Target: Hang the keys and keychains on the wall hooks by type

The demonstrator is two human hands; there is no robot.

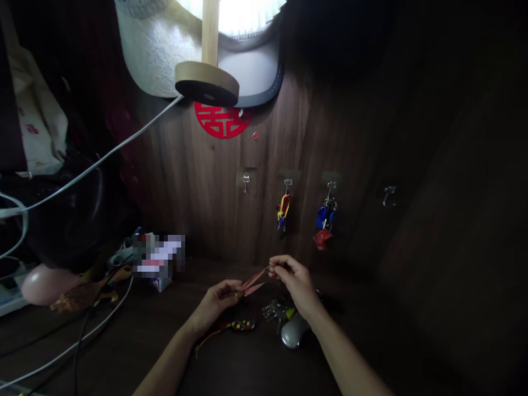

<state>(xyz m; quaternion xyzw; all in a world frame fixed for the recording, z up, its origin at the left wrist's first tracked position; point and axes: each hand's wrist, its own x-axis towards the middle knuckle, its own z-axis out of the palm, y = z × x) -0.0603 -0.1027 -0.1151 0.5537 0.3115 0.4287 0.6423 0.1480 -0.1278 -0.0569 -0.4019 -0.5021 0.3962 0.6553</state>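
Note:
A pinkish-red ribbon (254, 285) stretches between my two hands above the dark shelf. Its lower left end is pinched in the fingers of my left hand (220, 300), along with something small that I cannot make out. My right hand (292, 278) is closed on the other end, a little higher. Below the ribbon lies a bunch of keys (275, 311), and beside it a silver-grey rounded object (292, 331), partly under my right wrist. A multicoloured braided cord (243, 325) with a yellow tail rests just below my left hand.
Metal hooks line the wooden back panel (264, 220); two carry key bunches, one with a yellow-red cord (284, 208), one with blue tags (325, 215). A round-based lamp (207, 82) and caps (259, 69) hang above. White cables (124, 144), a pink balloon-like object (47, 285) and a blurred box (160, 258) are left.

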